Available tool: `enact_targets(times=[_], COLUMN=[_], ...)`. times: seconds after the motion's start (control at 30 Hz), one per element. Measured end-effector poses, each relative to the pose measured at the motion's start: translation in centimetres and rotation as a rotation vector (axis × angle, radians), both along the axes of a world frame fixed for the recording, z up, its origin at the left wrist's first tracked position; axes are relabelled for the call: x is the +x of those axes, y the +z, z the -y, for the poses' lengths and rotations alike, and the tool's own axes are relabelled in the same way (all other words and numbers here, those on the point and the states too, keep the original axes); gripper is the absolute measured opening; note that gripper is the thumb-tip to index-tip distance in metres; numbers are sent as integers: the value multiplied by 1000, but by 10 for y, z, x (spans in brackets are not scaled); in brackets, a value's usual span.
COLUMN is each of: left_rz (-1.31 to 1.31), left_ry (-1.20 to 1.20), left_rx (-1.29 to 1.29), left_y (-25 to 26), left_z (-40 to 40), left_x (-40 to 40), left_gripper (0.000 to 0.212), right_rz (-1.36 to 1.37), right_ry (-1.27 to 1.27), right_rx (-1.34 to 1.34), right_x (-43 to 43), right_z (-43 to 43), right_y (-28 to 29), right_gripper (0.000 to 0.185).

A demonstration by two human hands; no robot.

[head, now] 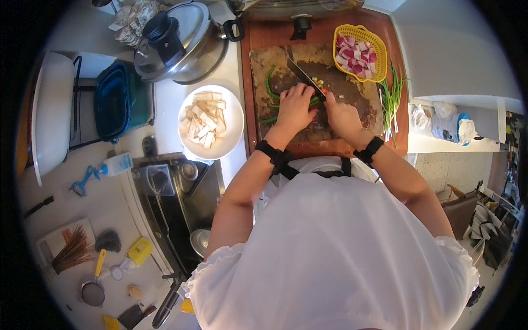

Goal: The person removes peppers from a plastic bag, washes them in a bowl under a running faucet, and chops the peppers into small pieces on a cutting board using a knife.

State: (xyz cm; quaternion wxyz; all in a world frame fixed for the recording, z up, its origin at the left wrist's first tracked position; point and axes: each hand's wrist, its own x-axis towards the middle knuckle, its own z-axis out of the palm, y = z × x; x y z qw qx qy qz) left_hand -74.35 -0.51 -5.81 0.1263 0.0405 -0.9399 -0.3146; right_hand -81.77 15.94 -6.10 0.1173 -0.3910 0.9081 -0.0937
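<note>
A worn cutting board (363,119) lies before me. My right hand (343,117) is closed on the handle end of a kitchen knife (304,75), whose blade points up and left across the board. Beside the blade, my left hand (293,109) presses on green chili peppers (270,84); its fingertips are close to the knife. Small cut green pieces (317,81) lie just past the blade, with a bit of red near my right fingers. At the board's upper right stands a yellow plastic basket (383,53) of chopped red onion (355,57). Green onions (392,99) lie along the right edge.
Left of the board is a white bowl (237,136) of pale cut pieces (206,119). Behind it stands a large lidded steel pot (194,57). A sink (185,206) is at lower left. On the right counter stands a blue-lidded container (447,126).
</note>
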Motion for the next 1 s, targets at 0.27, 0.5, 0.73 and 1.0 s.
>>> enact_targets(times=[0.27, 0.5, 0.73, 1.0], left_rz=[-199, -199, -178, -136], left_ry=[-22, -8, -31, -16], left_rx=[-108, -61, -57, -87], left_y=[-31, -30, -37, -33], left_z=[2, -2, -3, 0], left_x=[3, 1, 0, 6], left_gripper=[14, 10, 15, 25], right_rz=[-32, 41, 4, 2], right_ry=[100, 78, 35, 100], right_rx=[126, 104, 92, 121], right_x=[-4, 7, 2, -12], right_z=[7, -6, 8, 8], right_y=[52, 55, 1, 58], right_gripper=[32, 23, 25, 29])
